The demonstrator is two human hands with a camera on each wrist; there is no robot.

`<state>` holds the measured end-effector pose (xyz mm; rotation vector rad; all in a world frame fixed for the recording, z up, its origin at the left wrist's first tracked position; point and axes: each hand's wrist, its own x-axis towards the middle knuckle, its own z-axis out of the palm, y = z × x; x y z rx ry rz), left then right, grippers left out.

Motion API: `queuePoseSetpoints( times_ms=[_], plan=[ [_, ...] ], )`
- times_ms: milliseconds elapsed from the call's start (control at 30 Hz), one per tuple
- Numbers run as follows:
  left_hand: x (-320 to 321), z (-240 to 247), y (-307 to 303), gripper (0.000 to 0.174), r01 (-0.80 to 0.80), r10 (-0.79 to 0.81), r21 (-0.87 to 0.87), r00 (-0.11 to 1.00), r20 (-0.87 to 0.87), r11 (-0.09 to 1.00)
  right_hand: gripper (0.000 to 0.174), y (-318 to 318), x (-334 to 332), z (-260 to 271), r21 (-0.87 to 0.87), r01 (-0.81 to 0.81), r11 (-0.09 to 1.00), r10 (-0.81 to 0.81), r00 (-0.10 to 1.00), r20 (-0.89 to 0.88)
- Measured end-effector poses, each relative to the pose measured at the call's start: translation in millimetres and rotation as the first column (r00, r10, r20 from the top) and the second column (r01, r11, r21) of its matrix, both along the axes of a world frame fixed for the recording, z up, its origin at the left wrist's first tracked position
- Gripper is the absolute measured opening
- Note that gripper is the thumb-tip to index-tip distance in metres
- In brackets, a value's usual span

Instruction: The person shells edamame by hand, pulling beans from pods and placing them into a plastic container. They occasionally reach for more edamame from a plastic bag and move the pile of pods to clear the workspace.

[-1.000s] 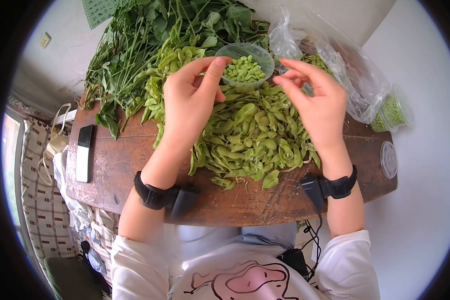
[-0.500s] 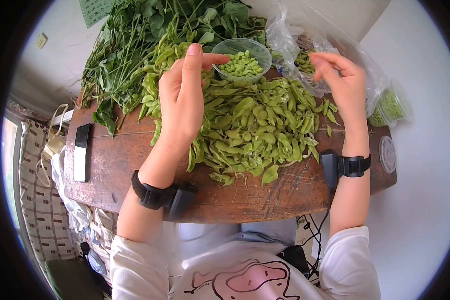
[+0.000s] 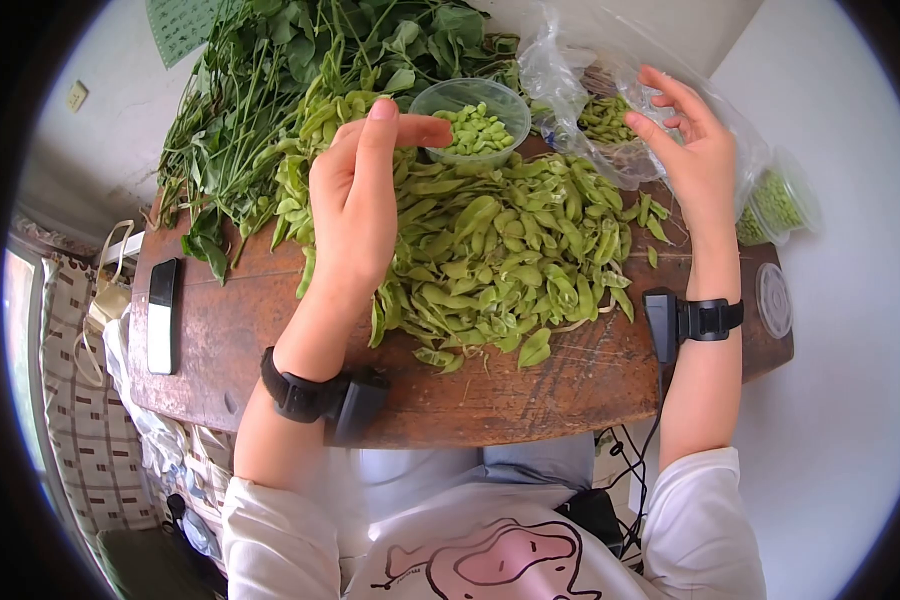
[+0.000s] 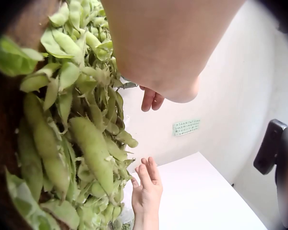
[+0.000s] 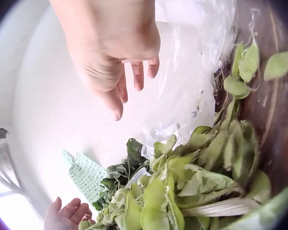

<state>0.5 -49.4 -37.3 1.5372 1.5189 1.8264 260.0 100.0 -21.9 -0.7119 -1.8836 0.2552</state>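
Note:
My left hand (image 3: 355, 205) is held above the left part of a heap of green pods (image 3: 510, 240), thumb raised and a finger reaching over the rim of a clear bowl (image 3: 519, 100) of shelled beans (image 3: 478, 130). I see nothing in its grip. In the right wrist view, a bit of green (image 5: 86, 224) shows by the left hand's (image 5: 66, 216) fingertips; whether they touch cannot be told. With fingers apart and slightly bent, my right hand (image 3: 698, 165) hovers in front of a clear plastic bag (image 3: 560, 95) of pods and holds nothing visible.
Leafy stalks (image 3: 260, 110) lie at the back left. A phone (image 3: 163, 315) rests on the wooden table (image 3: 240, 330) at left. Lidded tubs of beans (image 3: 778, 203) stand at the right, with a round clear lid (image 3: 773, 300) in front of them.
My right hand has moved right and away from the bowl, over to the bag. My left hand has turned thumb up and shifted slightly left. Several loose pods now show right of the heap.

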Motion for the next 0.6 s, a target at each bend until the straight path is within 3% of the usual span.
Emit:
queuePoseSetpoints(
  times_ms=[33,100,133,200,233,300,433,500,533,600],
  plan=[
    [0.2,0.1,-0.2,0.049,0.002,-0.002,-0.003,1.000,0.006,1.000,0.036,-0.9,1.6,0.1,0.000,0.002,1.000,-0.002,1.000,-0.001],
    [0.9,0.3,-0.2,0.049,0.006,-0.006,-0.006,1.000,0.012,1.000,0.034,-3.8,6.2,-0.1,-0.361,-0.214,0.908,0.125,0.959,-0.256],
    [1.1,0.4,-0.2,0.049,0.008,-0.008,-0.009,1.000,0.018,1.000,0.034,-0.3,4.2,-1.6,-0.360,-0.213,0.908,0.123,0.959,-0.257],
    [1.7,1.8,-1.5,0.049,0.005,-0.005,-0.012,1.000,0.003,1.000,0.027,9.6,-2.4,-6.0,-0.002,-0.129,0.992,0.122,0.946,-0.302],
    [1.7,2.5,-1.6,0.049,0.000,0.000,-0.016,1.000,-0.011,1.000,0.027,8.5,2.0,-5.2,-0.002,-0.127,0.992,0.121,0.945,-0.303],
    [1.4,2.0,-1.4,0.049,0.006,-0.006,-0.017,1.000,-0.008,1.000,0.021,3.8,13.8,-2.9,-0.363,-0.168,0.916,0.046,0.946,-0.322],
    [2.2,-0.1,-0.6,0.049,0.016,-0.016,-0.022,1.000,0.016,1.000,0.019,3.7,7.5,-4.4,-0.358,-0.218,0.908,0.060,0.912,-0.405],
    [3.1,0.2,-0.7,0.050,0.017,-0.017,-0.025,1.000,0.013,1.000,0.023,3.0,3.8,-7.9,-0.370,-0.029,0.928,-0.079,0.959,-0.274],
    [3.4,0.1,-0.8,0.050,0.018,-0.017,-0.028,1.000,0.012,0.999,0.023,2.8,5.6,-5.4,-0.371,-0.028,0.928,-0.080,0.958,-0.274],
    [3.2,-0.1,-0.5,0.050,0.024,-0.024,-0.025,1.000,0.019,0.999,0.019,3.8,14.5,2.3,-0.522,0.307,0.795,-0.295,0.949,0.109]
  ],
)
